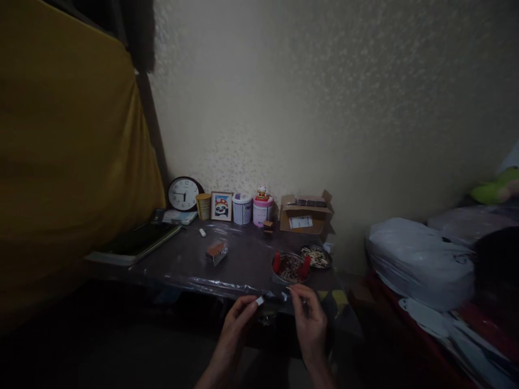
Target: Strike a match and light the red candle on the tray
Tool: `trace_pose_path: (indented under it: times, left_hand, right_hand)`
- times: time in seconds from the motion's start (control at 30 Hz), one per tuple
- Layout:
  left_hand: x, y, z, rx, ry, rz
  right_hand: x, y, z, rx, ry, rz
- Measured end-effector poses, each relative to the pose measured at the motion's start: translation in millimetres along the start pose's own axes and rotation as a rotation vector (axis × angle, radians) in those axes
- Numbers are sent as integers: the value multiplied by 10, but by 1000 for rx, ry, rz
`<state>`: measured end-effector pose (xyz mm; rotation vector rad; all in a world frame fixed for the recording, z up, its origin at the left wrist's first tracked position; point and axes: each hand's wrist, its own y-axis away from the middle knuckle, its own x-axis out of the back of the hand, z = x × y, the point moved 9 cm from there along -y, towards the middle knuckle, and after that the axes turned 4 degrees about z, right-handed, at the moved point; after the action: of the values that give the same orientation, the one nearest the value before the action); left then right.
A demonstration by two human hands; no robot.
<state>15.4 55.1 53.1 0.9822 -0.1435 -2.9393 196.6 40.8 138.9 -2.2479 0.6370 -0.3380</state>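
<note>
My left hand point(239, 319) is raised in front of the table's near edge and pinches a small white piece point(259, 301) between thumb and fingertips. My right hand point(310, 319) is level with it, fingers pinched on the other end of something small and dark that I cannot make out. Just beyond the hands sits a round bowl point(290, 268) of small mixed bits with two red pieces on its rim. A second round dish point(316, 256) with a pale patterned filling stands next to it.
A dark table point(243, 254) under clear plastic film carries a small plastic bag with an orange item point(216, 252), a clock point(184, 193), a panda picture point(221, 206), two tins point(242, 208), an open cardboard box point(306, 212) and notebooks point(133, 243). A white bag point(417, 262) lies at right.
</note>
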Motion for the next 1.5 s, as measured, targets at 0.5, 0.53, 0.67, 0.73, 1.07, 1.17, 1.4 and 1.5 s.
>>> trace_pose_path:
  times: [0.5, 0.53, 0.67, 0.73, 1.07, 1.17, 1.4, 1.5]
  left_hand:
    - [-147, 1, 78, -30, 2, -12]
    - [-152, 8, 86, -31, 4, -20]
    - [-82, 31, 102, -43, -28, -15]
    - [-10, 42, 111, -57, -50, 0]
    - [439, 129, -142, 20, -84, 82]
    - [514, 137, -220, 47, -82, 73]
    - [445, 231, -186, 125, -70, 75]
    - [427, 227, -240, 138, -32, 48]
  right_hand:
    - [-179, 169, -379, 306, 76, -183]
    - [-216, 161, -279, 274, 109, -200]
    - [-69, 32, 175, 56, 158, -41]
    - [38, -40, 259, 18, 124, 25]
    - [272, -275, 345, -72, 59, 207]
    - [262, -300, 424, -121, 21, 234]
    - [210, -344, 455, -178, -6, 236]
    - [179, -368, 449, -182, -11, 227]
